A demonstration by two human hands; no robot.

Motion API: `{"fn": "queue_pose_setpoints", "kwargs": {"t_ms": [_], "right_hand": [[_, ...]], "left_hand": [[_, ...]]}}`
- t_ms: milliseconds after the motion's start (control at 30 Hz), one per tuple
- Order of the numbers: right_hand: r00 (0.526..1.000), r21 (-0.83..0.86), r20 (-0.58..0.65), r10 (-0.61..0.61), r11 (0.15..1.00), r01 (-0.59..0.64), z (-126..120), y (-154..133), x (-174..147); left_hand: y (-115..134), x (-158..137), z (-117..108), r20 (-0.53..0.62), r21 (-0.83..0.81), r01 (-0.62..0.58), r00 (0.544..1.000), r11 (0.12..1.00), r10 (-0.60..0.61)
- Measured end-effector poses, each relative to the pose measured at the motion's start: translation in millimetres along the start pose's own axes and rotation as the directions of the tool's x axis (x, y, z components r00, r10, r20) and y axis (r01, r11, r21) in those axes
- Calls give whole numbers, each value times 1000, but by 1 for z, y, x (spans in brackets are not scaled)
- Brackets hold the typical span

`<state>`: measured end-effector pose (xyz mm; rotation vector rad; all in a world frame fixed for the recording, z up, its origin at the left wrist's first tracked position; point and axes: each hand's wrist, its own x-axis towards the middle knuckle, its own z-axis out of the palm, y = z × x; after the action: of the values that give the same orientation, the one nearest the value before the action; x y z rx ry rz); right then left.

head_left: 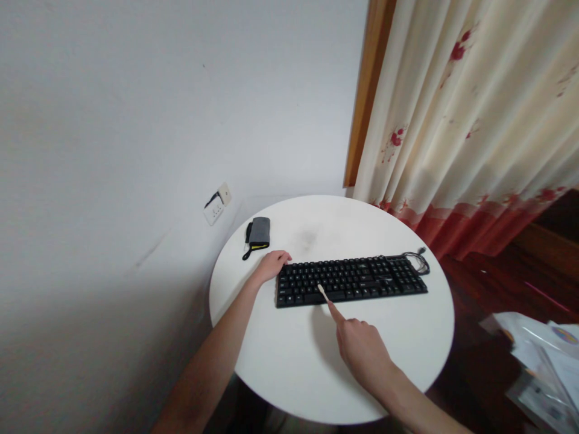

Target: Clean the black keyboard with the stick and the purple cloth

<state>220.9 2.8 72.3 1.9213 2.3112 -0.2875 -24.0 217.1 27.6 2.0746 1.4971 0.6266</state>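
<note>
A black keyboard (353, 281) lies flat on a round white table (280, 343), its coiled cable (417, 261) bunched at the far right corner. At the keyboard's upper left corner is my left hand (272, 264), its fingers bent around the edge. My right hand (364, 346) is closed on a slim pale toothbrush (322, 292), with the index finger stretched along the handle. The brush head is over the lower key rows left of the middle; I cannot tell whether it touches the keys. Most of the handle is hidden in the hand.
A folded grey cloth (260, 231) with a yellow edge and black loop sits at the table's left back. Behind it a wall socket (214, 211) holds a plug. Curtains (452, 150) hang at the right. Papers and plastic bags (543, 361) are at the lower right.
</note>
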Motion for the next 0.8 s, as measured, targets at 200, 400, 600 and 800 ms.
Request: {"fn": "queue_pose_setpoints", "kwargs": {"t_ms": [200, 400, 600, 800], "right_hand": [[1000, 7, -16, 2, 1000, -2, 3, 0, 0], [1000, 2, -10, 2, 1000, -2, 3, 0, -2], [1000, 5, 11, 12, 1000, -12, 0, -2, -4], [1000, -9, 18, 9, 1000, -9, -1, -2, -5]], "left_hand": [[0, 0, 0, -4, -1, -3, 1000, 1000, 3], [-2, 1, 0, -5, -7, -9, 1000, 1000, 9], [2, -1, -1, 3, 5, 6, 1000, 1000, -6], [4, -1, -2, 6, -9, -1, 1000, 1000, 1]]}}
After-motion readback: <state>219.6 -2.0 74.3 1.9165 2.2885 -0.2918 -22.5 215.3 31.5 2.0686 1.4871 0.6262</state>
